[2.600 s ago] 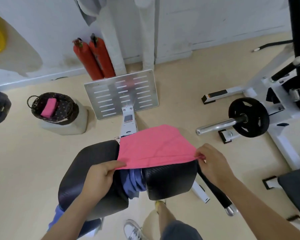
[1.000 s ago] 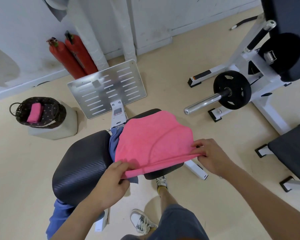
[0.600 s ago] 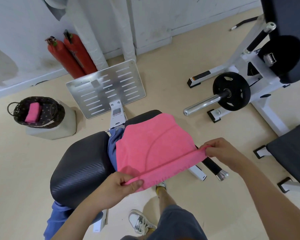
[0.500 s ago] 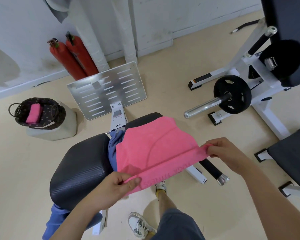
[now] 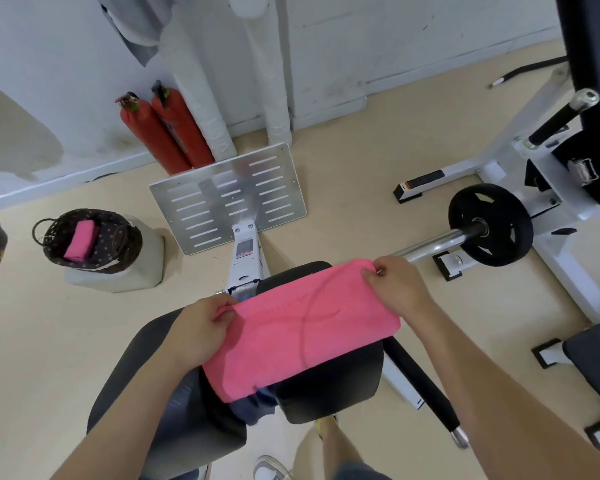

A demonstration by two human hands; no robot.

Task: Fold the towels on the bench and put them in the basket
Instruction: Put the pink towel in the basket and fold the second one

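A pink towel [image 5: 302, 327] lies folded in half across the black padded bench [image 5: 329, 393]. My left hand [image 5: 201, 327] pinches its far left corner. My right hand [image 5: 395, 289] pinches its far right corner. A blue towel [image 5: 253, 407] shows beneath the pink one, in the gap between the bench pads. The dark woven basket [image 5: 118, 247] stands on a pale block at the left, with a folded pink towel [image 5: 81, 240] inside.
A perforated metal footplate [image 5: 229, 199] stands beyond the bench, two red fire extinguishers [image 5: 167, 133] lean on the wall behind it. A white weight machine with a black plate [image 5: 489, 225] and chrome bar fills the right. Another black pad [image 5: 596, 365] sits lower right.
Both hands carried the towel's near edge away from me and over onto its far edge, folding it in half. The hands now sit at the far corners.
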